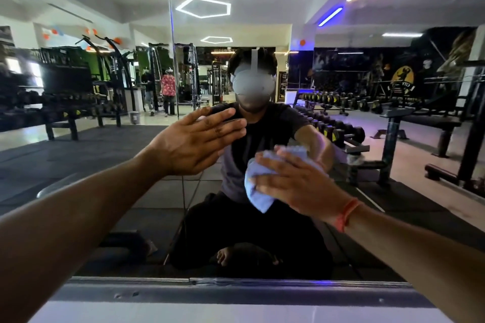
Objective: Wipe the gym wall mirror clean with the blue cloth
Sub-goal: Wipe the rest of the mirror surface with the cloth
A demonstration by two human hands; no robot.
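The wall mirror (pixel 367 21) fills the view and reflects the gym and my own seated figure. My left hand (pixel 194 141) lies flat against the glass at centre, fingers straight and pointing right. Lower right of it, my right hand (pixel 294 183) presses the bunched blue cloth (pixel 258 191) onto the glass, fingers spread over the cloth. An orange thread band circles my right wrist. Part of the cloth is hidden under my palm.
A grey ledge (pixel 236 294) runs along the mirror's bottom edge. A vertical seam (pixel 172 47) splits the mirror left of centre. Reflected are dumbbell racks, benches, machines and people standing far behind me.
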